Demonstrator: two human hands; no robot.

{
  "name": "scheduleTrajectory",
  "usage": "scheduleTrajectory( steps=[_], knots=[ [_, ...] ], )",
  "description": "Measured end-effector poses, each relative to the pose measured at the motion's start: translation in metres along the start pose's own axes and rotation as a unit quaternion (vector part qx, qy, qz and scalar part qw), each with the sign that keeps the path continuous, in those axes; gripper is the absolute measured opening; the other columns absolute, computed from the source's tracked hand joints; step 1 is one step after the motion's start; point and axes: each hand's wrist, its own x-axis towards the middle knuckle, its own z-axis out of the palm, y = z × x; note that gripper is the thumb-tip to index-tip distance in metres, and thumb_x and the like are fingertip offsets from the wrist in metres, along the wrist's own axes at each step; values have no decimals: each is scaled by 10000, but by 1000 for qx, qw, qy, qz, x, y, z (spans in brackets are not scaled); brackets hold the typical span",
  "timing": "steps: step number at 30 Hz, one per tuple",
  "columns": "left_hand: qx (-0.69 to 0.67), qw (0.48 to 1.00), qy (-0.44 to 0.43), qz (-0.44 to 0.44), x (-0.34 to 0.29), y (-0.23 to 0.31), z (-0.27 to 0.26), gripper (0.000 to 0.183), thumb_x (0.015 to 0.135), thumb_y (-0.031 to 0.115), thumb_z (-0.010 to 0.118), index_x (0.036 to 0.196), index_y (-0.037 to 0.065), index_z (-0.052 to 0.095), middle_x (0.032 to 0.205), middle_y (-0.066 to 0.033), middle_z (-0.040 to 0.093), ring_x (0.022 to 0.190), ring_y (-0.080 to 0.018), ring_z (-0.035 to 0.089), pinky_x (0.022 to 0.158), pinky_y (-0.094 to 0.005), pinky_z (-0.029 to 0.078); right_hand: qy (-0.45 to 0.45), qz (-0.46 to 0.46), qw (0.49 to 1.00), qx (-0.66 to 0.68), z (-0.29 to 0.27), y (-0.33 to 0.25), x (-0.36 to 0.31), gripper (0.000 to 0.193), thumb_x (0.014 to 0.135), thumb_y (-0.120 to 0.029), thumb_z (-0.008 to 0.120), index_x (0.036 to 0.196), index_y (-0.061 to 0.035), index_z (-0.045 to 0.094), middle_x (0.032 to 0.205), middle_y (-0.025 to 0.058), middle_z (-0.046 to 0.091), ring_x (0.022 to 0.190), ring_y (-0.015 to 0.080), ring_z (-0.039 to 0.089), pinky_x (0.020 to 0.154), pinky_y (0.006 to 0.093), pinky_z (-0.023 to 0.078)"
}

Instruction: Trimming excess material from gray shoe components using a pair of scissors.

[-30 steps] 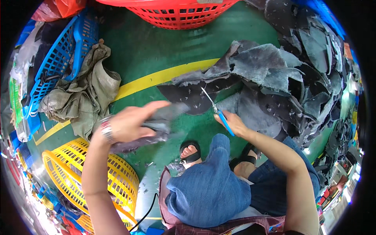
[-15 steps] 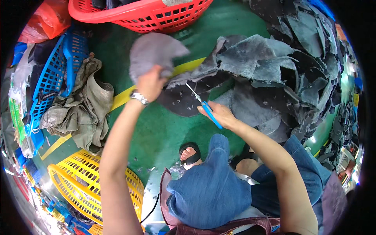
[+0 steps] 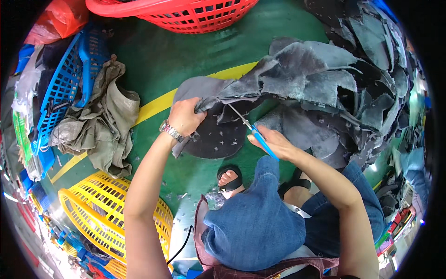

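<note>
My left hand is closed on the near left end of a frayed grey fabric-like sheet, which stretches right toward a large heap. Just beyond that hand shows a rounded grey piece; whether it is joined to the sheet I cannot tell. A dark rounded piece hangs or lies below the frayed edge, dotted with pale scraps. In my right hand is a pair of scissors with blue handles. Their blades point up and left, tips at the sheet's lower edge.
A heap of grey and black sheet pieces fills the right side. At the far side stands a red basket. To the left are a blue basket, a crumpled drab sack and a yellow basket. My sandalled feet are close below.
My left hand, blurred with a rounded grey piece half a second ago, has come lower and grips the sheet's edge. That rounded piece has dropped too. The scissors remain in my right hand.
</note>
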Motion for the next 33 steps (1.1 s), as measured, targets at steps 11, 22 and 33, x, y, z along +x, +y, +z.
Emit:
scheduleTrajectory(
  steps=[11,22,33],
  knots=[
    [-65,994,-52,-70,-10,-9,-14,295,650,262,621,796,6,597,758,-225,584,753,-376,557,684,-424,441,9,-58,998,-37,11,-16,-11,605,758,-593,457,897,-4,485,769,250,575,773,424,552,674,468,420],
    [-84,987,-102,-89,-10,-8,-16,307,650,254,614,778,-24,584,725,-225,583,711,-337,574,664,-396,448,103,-69,990,-63,11,-26,-3,469,780,-497,508,859,-35,492,671,212,553,682,412,534,593,453,400],
    [140,979,146,2,5,18,-40,273,692,172,582,925,43,519,712,-192,588,692,-355,580,643,-454,456,100,14,991,-93,-10,40,-44,593,768,-592,439,879,-15,514,736,253,574,747,419,558,652,478,424]
  ],
)
